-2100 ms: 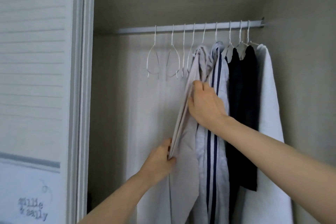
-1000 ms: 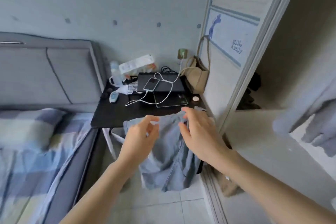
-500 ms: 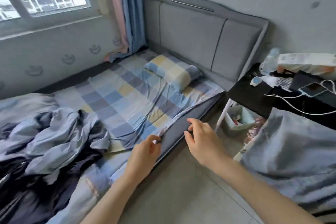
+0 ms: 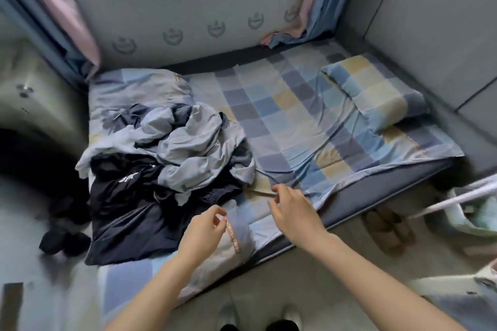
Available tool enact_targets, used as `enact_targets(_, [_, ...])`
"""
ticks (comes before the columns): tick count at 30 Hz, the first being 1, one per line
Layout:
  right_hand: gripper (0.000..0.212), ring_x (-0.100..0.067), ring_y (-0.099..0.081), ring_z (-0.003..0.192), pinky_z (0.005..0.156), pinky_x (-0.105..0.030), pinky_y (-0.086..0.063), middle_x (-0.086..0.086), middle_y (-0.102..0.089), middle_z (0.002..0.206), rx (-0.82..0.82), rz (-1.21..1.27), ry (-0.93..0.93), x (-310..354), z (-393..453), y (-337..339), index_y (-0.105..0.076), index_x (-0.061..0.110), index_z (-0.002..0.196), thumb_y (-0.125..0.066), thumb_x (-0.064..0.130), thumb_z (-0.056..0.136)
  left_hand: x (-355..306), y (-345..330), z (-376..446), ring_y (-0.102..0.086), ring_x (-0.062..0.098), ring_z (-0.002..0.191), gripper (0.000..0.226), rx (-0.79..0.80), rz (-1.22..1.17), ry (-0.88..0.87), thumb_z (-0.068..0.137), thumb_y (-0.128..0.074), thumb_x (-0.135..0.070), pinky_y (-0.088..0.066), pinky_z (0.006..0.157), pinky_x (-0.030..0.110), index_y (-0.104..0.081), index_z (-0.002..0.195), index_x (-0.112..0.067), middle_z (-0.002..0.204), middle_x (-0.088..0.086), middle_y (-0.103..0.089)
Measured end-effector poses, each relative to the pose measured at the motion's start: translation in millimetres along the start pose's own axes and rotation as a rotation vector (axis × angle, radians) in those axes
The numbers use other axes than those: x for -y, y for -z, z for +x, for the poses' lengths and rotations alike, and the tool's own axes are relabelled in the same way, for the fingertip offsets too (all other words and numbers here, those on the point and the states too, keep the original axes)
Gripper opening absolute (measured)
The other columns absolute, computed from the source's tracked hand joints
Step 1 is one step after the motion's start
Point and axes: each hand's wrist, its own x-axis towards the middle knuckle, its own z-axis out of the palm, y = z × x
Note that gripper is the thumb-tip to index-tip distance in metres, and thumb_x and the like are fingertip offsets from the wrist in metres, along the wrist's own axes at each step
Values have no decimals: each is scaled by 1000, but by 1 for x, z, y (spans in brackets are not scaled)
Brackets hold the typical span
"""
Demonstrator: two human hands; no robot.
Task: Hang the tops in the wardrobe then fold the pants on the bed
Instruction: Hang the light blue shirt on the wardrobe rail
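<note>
A pile of clothes lies on the left half of the bed (image 4: 309, 115): crumpled light grey-blue garments (image 4: 193, 148) on top of dark navy ones (image 4: 126, 209), one with white lettering. My left hand (image 4: 204, 231) hovers over the bed's near edge, just right of the dark clothes, fingers loosely curled and holding nothing. My right hand (image 4: 293, 209) hovers a little further right, over the checked sheet, also relaxed and holding nothing. The wardrobe is out of view.
A checked pillow (image 4: 376, 91) lies at the right by the grey headboard (image 4: 430, 21). Curtains (image 4: 67, 8) hang at the far wall. A dark item (image 4: 61, 242) lies off the bed's left side. Slippers (image 4: 384, 226) and a bin (image 4: 470, 212) sit on the floor right.
The view has swung from the wardrobe past the bedside table to the bed. My hands let go of the hung top and now hover over the bed edge near the clothes pile.
</note>
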Motion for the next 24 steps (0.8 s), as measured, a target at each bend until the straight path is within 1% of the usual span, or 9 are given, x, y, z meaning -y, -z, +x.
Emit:
enact_targets(3, [36, -27, -47, 117, 96, -40, -40, -6, -58, 122, 92, 14, 16, 20, 48, -25, -47, 14, 129, -42, 33, 98, 33, 22, 30, -62, 12, 74, 12, 16, 1, 94, 95, -52, -24, -52, 68, 32, -62, 102, -24, 81, -8, -65])
enact_targets(8, [40, -30, -46, 120, 93, -38, -41, -9, -55, 129, 214, 33, 50, 36, 142, -69, -45, 12, 130, -45, 35, 98, 87, 44, 91, -60, 16, 93, 15, -4, 43, 288, 92, -54, -21, -51, 81, 33, -65, 103, -19, 104, -2, -66])
enact_targets(10, [42, -30, -46, 122, 93, -38, -41, -9, -53, 131, 256, 29, 80, 37, 184, -90, -44, 12, 131, -45, 36, 98, 108, 46, 119, -59, 18, 100, 20, -6, 41, 356, 92, -56, -23, -49, 84, 32, -64, 109, -18, 112, 1, -62])
enact_targets(13, [41, -31, -47, 119, 85, -37, -40, -9, -52, 129, 334, 31, 86, 36, 248, -126, -43, 13, 129, -46, 38, 97, 139, 47, 168, -57, 21, 112, 33, 2, -2, 467, 90, -61, -25, -45, 91, 31, -60, 121, -14, 125, 6, -58])
enact_targets(15, [42, -32, -47, 118, 87, -38, -41, -10, -51, 127, 379, 42, 83, 34, 287, -154, -42, 13, 129, -47, 39, 97, 156, 42, 203, -54, 25, 120, 42, -14, -48, 526, 89, -64, -25, -45, 94, 33, -56, 128, -12, 132, 9, -54])
enact_targets(18, [43, -33, -46, 119, 96, -41, -41, -12, -50, 127, 439, 53, 53, 30, 339, -198, -44, 12, 129, -46, 41, 97, 179, 34, 258, -45, 31, 130, 59, -62, 18, 511, 86, -64, -22, -42, 101, 40, -44, 141, -13, 143, 11, -45])
enact_targets(21, [46, -34, -48, 117, 96, -40, -41, -16, -54, 126, 475, 70, -16, 24, 379, -244, -48, 7, 123, -47, 44, 95, 203, 22, 306, -31, 30, 138, 74, -102, 280, 394, 85, -64, -23, -36, 107, 42, -28, 149, -19, 151, 6, -32])
enact_targets(23, [52, -33, -49, 120, 92, -35, -38, -16, -55, 128, 476, 131, -97, 19, 399, -276, -48, 5, 125, -49, 46, 94, 223, 10, 338, -19, 30, 145, 83, -92, 476, 323, 84, -68, -26, -29, 112, 42, -21, 152, -21, 159, 6, -21])
enact_targets(24, [55, -33, -48, 122, 92, -33, -37, -16, -54, 131, 477, 168, -138, 15, 408, -293, -47, 4, 128, -49, 48, 94, 234, 3, 353, -12, 30, 148, 82, -84, 558, 301, 85, -68, -26, -25, 115, 43, -20, 152, -22, 162, 5, -13])
